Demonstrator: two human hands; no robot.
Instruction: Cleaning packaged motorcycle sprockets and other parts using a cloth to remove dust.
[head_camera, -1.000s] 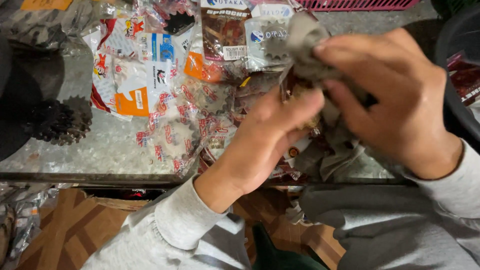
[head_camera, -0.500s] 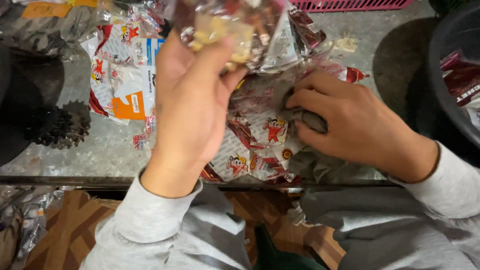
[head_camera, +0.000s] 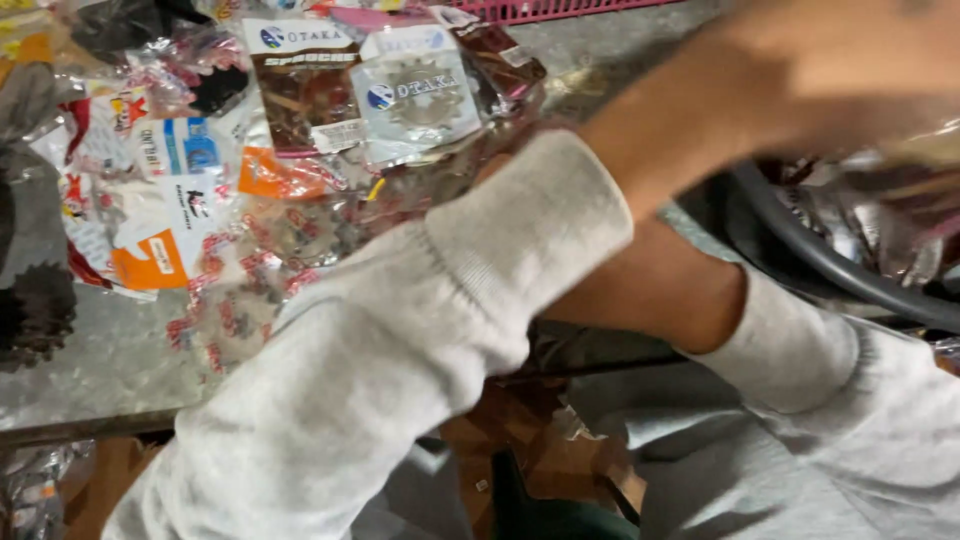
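My left arm, in a grey sleeve (head_camera: 480, 300), reaches across to the right. My left hand (head_camera: 850, 60) is blurred at the top right, above a dark round bin (head_camera: 800, 250). A strip of clear plastic packet (head_camera: 925, 150) shows under its fingers. My right forearm (head_camera: 650, 290) passes beneath the left sleeve, and its hand is hidden behind that sleeve. A heap of clear packets with sprockets (head_camera: 400, 100) lies on the table behind my arms.
Dark bare sprockets (head_camera: 35, 310) sit at the left edge of the grey table (head_camera: 100, 370). A pink basket (head_camera: 560, 10) stands at the back. Crumpled shiny packets (head_camera: 890, 240) fill the bin. Cardboard (head_camera: 520, 450) lies below the table edge.
My left hand has swung from above the heap far to the right, over the bin, with its packet. My right hand, resting on the heap before, is now hidden under the left sleeve.
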